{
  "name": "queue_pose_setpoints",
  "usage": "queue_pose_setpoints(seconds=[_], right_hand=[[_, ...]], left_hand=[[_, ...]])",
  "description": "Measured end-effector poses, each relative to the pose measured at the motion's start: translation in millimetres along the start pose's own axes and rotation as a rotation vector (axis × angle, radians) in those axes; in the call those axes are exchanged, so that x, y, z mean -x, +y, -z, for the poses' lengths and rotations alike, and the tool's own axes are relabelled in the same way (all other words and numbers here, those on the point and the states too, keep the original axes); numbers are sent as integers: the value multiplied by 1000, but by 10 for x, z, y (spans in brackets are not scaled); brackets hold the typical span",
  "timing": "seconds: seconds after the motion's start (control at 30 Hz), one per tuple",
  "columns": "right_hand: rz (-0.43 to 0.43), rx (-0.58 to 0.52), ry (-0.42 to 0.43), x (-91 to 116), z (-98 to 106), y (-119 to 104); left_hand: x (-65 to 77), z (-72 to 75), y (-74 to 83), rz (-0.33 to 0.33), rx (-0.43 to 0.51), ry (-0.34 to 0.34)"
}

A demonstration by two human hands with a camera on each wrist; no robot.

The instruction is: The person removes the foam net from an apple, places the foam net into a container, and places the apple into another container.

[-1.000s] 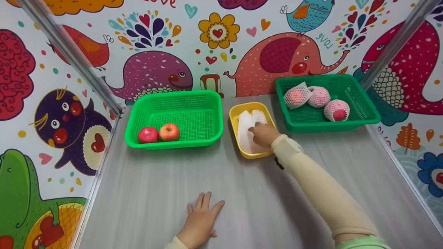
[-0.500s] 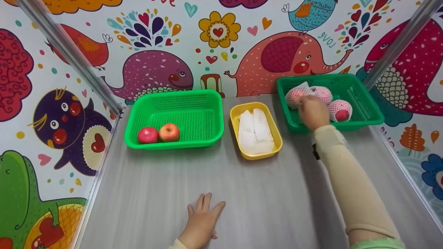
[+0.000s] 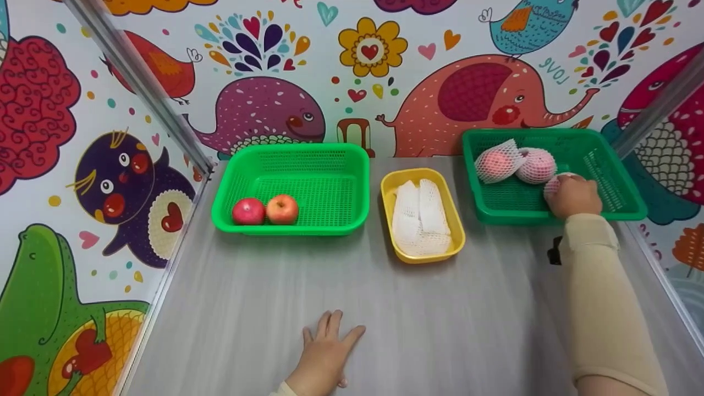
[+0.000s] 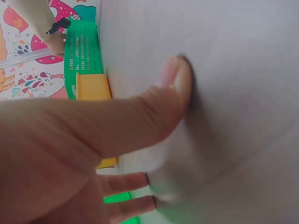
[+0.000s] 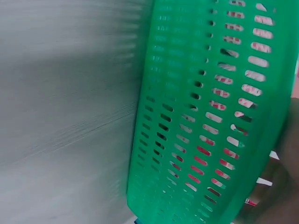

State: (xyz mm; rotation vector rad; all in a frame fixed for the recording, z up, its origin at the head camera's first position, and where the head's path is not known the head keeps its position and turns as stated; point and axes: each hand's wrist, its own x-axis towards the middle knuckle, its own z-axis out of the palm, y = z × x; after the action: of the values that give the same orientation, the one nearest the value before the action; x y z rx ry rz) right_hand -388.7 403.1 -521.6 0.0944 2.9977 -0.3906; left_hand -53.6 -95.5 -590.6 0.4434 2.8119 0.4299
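Observation:
In the head view, my right hand [image 3: 575, 197] reaches over the front rim of the dark green basket [image 3: 561, 218]. Its fingers grip an apple in a white foam net [image 3: 551, 187], mostly covered by the hand. Two more net-wrapped apples, one [image 3: 496, 164] at the left and another [image 3: 536, 166] beside it, lie in the same basket. The right wrist view is largely filled by the basket's slotted wall [image 5: 187, 116], with part of the hand [image 5: 275, 186] behind its rim. My left hand [image 3: 324, 355] rests on the table with fingers spread, holding nothing.
A yellow tray [image 3: 388, 220] of white foam nets [image 3: 434, 206] stands between the baskets. Left of it, a bright green basket [image 3: 291, 230] holds two bare apples, one red [image 3: 248, 211] and one lighter [image 3: 282, 209]. Printed walls [image 3: 363, 132] enclose the grey table [image 3: 429, 324].
My right hand has moved right from the yellow tray, over the dark green basket, to its front net-wrapped apple. The left hand stays put, while the head view has shifted slightly.

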Motion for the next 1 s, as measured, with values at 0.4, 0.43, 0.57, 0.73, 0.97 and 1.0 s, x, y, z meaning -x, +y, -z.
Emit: queue_pose_setpoints(seconds=[0.4, 0.43, 0.57, 0.73, 0.97, 1.0], right_hand=[[6, -27, -42, -223, 132, 105], [0, -32, -53, -237, 134, 127], [-37, -66, -85, -286, 116, 217], [-98, -75, -81, -309, 61, 303], [-171, -16, -5, -365, -25, 284], [-175, -11, 2, -380, -35, 274]], left_hand=[[16, -17, -39, 34, 65, -51], [14, -18, -42, 31, 64, -55], [-7, -5, -56, 31, 55, -65], [-55, 9, -51, 31, 47, -67], [-67, -3, -43, 30, 40, -80], [-64, 1, -42, 32, 42, -81]])
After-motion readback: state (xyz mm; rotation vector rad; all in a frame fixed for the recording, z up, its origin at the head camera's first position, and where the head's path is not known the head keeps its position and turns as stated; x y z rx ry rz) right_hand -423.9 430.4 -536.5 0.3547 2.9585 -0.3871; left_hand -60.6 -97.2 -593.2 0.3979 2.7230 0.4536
